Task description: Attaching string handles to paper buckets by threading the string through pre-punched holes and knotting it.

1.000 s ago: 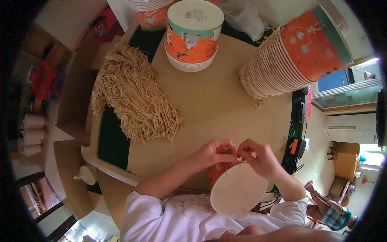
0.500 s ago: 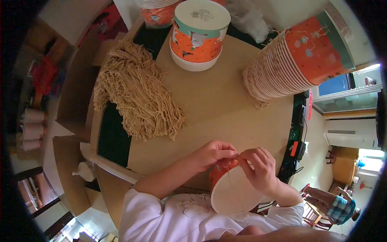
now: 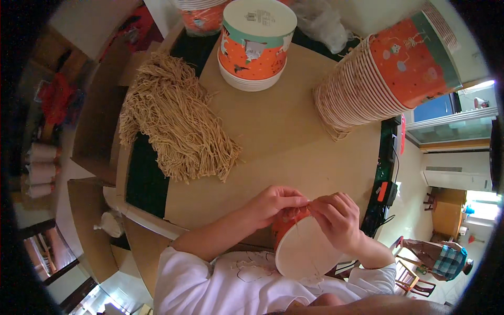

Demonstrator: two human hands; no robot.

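I judge knotting step: left hand (image 3: 281,205), right hand (image 3: 338,220), fingers (image 3: 298,201) pinched together on cord (image 3: 297,227) (seemingly) beside bucket (image 3: 304,253); next wants steady tension.

white short-sleeved shirt (image 3: 210,286) with outlined chest print (image 3: 251,273)

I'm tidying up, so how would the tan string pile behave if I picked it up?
The string pile would probably sag, since its thin strands lie in loose curves. It may tangle or shed, as strands cross one another and stray ones poke out.
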